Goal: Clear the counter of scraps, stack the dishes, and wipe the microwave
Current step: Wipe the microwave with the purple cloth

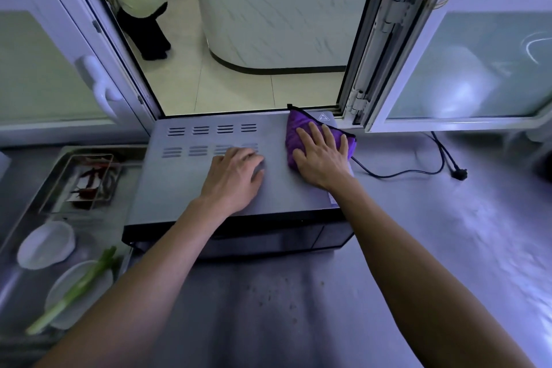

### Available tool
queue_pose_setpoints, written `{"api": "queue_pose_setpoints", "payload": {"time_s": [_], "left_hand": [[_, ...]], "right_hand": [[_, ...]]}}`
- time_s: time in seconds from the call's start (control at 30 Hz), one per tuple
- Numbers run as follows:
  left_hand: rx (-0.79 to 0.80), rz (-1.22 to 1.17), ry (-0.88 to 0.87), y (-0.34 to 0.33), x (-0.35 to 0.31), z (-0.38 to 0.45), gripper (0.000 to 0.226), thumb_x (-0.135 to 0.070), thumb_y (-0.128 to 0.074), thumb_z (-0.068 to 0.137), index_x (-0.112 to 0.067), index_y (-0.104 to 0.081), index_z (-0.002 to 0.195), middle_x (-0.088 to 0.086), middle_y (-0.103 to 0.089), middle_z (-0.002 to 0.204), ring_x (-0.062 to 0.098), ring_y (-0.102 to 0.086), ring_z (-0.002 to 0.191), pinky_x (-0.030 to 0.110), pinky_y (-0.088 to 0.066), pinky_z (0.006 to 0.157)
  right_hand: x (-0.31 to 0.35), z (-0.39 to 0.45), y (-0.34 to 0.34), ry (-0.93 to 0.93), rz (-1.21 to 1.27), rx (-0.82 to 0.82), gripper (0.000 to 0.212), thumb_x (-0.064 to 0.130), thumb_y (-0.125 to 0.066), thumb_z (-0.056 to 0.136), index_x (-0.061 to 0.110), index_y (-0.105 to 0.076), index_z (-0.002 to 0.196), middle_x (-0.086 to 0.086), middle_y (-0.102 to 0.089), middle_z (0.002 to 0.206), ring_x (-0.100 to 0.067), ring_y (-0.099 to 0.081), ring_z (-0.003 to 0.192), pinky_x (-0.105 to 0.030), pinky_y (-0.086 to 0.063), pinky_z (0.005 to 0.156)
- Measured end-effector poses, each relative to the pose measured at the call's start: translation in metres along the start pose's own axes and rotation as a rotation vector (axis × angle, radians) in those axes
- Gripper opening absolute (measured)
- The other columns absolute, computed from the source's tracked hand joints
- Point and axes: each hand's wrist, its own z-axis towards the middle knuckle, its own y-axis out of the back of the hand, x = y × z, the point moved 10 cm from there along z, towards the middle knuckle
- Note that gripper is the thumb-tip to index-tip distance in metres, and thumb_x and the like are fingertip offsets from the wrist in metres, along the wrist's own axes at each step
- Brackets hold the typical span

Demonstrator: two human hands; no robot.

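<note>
Right hand (321, 155) spread flat, pressing purple cloth (301, 125) on microwave (185, 185) top, far right corner. Left hand (236, 178) flat, fingers relaxed, beside it.

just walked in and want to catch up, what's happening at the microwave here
A person is wiping the top of the grey metal microwave. The right hand presses a purple cloth flat on its back right corner, while the left hand rests flat on the top beside the vent slots. To the left, a green onion lies across a white plate.
</note>
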Motion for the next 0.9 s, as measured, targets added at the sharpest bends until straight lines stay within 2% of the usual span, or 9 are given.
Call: {"api": "queue_pose_setpoints", "payload": {"time_s": [0.27,0.57,0.9], "left_hand": [[-0.025,-0.026,0.023,0.013,0.058,0.000,0.035,-0.035,-0.050,0.098,-0.021,-0.062,0.128,-0.002,-0.057,0.135,0.023,-0.047,0.126,0.046,-0.042,0.100],[-0.070,-0.024,0.121,0.038,0.159,-0.036,0.030,-0.034,-0.052,0.097,-0.021,-0.068,0.118,-0.001,-0.061,0.125,0.026,-0.051,0.120,0.045,-0.047,0.092],[-0.120,-0.090,0.198,0.054,0.235,-0.086,0.031,-0.032,-0.052,0.095,-0.017,-0.070,0.116,0.004,-0.063,0.128,0.030,-0.053,0.119,0.046,-0.046,0.095]], "right_hand": [[0.053,0.032,-0.016,0.027,0.016,0.015,0.066,0.051,-0.022,0.092,0.036,-0.016,0.156,0.004,-0.003,0.168,-0.022,0.004,0.154,-0.059,0.013,0.117],[0.160,0.050,-0.042,0.120,-0.008,0.038,0.063,0.050,-0.023,0.096,0.034,-0.014,0.157,0.003,-0.001,0.168,-0.022,0.006,0.154,-0.060,0.012,0.118],[0.273,0.060,-0.077,0.237,-0.012,0.068,0.067,0.056,-0.018,0.094,0.036,-0.011,0.157,0.002,0.001,0.168,-0.024,0.008,0.154,-0.060,0.016,0.115]]}}
